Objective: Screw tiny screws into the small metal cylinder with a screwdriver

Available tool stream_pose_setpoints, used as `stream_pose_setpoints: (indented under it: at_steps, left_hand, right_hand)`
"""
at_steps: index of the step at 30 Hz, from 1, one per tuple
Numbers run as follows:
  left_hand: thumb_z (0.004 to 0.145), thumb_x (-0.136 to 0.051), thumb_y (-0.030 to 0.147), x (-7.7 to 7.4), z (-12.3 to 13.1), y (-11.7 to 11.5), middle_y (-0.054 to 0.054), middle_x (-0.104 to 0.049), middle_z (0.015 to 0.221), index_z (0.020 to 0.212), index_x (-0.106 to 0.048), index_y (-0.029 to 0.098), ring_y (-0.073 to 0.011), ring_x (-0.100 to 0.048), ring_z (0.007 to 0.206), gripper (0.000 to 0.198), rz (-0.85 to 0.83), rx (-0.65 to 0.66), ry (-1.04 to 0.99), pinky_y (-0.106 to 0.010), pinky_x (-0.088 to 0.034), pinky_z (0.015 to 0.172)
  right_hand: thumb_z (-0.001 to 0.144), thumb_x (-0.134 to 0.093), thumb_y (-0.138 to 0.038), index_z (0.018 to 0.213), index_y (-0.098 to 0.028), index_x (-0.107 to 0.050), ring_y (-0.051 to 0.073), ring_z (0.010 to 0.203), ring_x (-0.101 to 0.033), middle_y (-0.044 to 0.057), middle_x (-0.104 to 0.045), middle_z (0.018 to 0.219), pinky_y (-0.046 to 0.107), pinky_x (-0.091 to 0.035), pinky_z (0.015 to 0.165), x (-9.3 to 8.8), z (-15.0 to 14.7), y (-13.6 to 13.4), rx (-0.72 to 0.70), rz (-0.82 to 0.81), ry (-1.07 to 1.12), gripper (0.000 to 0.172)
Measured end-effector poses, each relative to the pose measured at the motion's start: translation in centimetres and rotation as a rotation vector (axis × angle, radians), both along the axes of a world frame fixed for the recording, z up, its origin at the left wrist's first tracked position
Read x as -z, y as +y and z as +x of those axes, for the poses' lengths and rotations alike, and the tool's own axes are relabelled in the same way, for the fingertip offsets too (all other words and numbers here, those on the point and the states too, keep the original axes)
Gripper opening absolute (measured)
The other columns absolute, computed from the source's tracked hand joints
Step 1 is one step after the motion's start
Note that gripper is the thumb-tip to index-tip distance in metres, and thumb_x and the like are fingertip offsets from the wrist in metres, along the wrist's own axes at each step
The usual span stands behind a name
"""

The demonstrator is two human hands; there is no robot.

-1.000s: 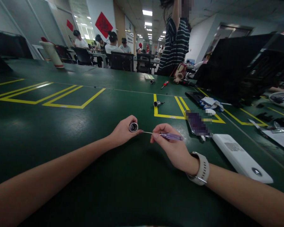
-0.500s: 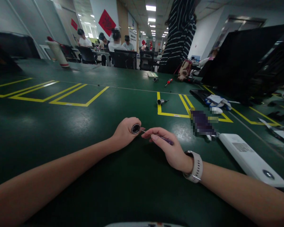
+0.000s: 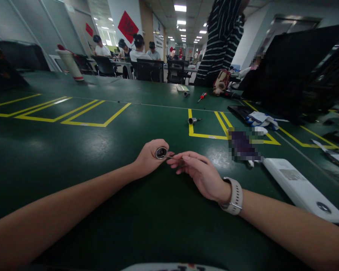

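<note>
My left hand (image 3: 150, 158) is wrapped round a small metal cylinder (image 3: 161, 153), its open round end facing me. My right hand (image 3: 199, 171), with a pale watch on the wrist, pinches a thin-shafted screwdriver (image 3: 172, 157). The shaft's tip reaches into the cylinder's opening; the handle is mostly hidden by my right fingers. Beyond my hands, a second metal cylinder with a thin stem (image 3: 192, 121) lies inside a yellow taped outline on the green table (image 3: 115, 226).
To the right lie a white box-shaped device (image 3: 302, 188), a blurred dark phone-like object (image 3: 244, 145) and white-blue gloves (image 3: 262, 119). Farther back are a red screwdriver (image 3: 202, 97) and a white bottle (image 3: 70, 64) at left. A person in striped clothes (image 3: 220, 41) stands behind the table.
The screwdriver shaft has gone from beside the cylinder's rim to inside its opening. My right fingers have shifted over the handle, which showed before. The standing person has moved slightly right.
</note>
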State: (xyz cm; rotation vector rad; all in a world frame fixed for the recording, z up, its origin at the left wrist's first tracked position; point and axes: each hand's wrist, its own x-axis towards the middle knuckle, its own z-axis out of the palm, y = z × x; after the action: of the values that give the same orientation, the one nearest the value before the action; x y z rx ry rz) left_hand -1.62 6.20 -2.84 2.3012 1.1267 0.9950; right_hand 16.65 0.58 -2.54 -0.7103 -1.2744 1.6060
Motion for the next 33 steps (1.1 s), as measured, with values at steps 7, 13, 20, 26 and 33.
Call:
stream_pose_setpoints:
  at_steps: [7,13,20,26,33]
  left_hand:
    - [0.075,-0.062,0.03,0.55,0.15,0.47,0.004,-0.046,0.06,0.06,-0.047,0.017,-0.0097,-0.044,0.056,0.025,0.037,-0.043,-0.105,-0.023,-0.035,0.053]
    - [0.076,-0.061,0.027,0.71,0.04,0.64,0.004,-0.049,0.063,0.063,-0.048,0.017,-0.0096,-0.046,0.057,0.022,0.064,-0.02,-0.044,-0.023,-0.036,0.053]
    - [0.078,-0.059,0.028,0.67,0.1,0.64,0.003,-0.049,0.064,0.064,-0.048,0.017,-0.0106,-0.047,0.058,0.021,0.091,-0.038,0.069,-0.024,-0.036,0.055]
    - [0.079,-0.058,0.026,0.42,0.19,0.51,0.002,-0.051,0.065,0.064,-0.048,0.017,-0.0123,-0.048,0.061,0.019,0.093,-0.063,0.173,-0.026,-0.036,0.058]
    - [0.078,-0.059,0.027,0.5,0.25,0.71,0.002,-0.052,0.067,0.066,-0.05,0.017,-0.0129,-0.049,0.062,0.018,0.033,-0.139,0.194,-0.026,-0.036,0.058]
  right_hand:
    - [0.088,-0.051,-0.028,0.101,-0.022,-0.065,0.017,0.094,-0.059,0.006,-0.065,0.109,0.03,-0.046,0.076,0.6,-0.15,-0.26,-0.015,0.13,-0.057,0.019]
    - [0.09,-0.049,-0.027,0.098,-0.021,-0.065,0.017,0.091,-0.06,0.005,-0.067,0.099,0.032,-0.046,0.076,0.8,0.24,-0.1,0.058,0.164,-0.054,0.02]
    - [0.09,-0.049,-0.025,0.098,-0.021,-0.066,0.017,0.092,-0.061,0.003,-0.066,0.095,0.034,-0.046,0.083,0.2,0.36,-0.52,0.142,0.331,-0.207,0.019]
    - [0.089,-0.048,-0.025,0.093,-0.019,-0.066,0.017,0.088,-0.061,0.004,-0.066,0.091,0.034,-0.047,0.081,-0.01,0.58,-0.56,0.182,0.337,-0.229,0.02]
    - [0.089,-0.044,-0.03,0.067,-0.017,-0.062,0.013,0.061,-0.056,0.0,-0.059,0.061,0.027,-0.044,0.061,0.64,0.71,-0.01,0.269,0.234,-0.287,0.031]
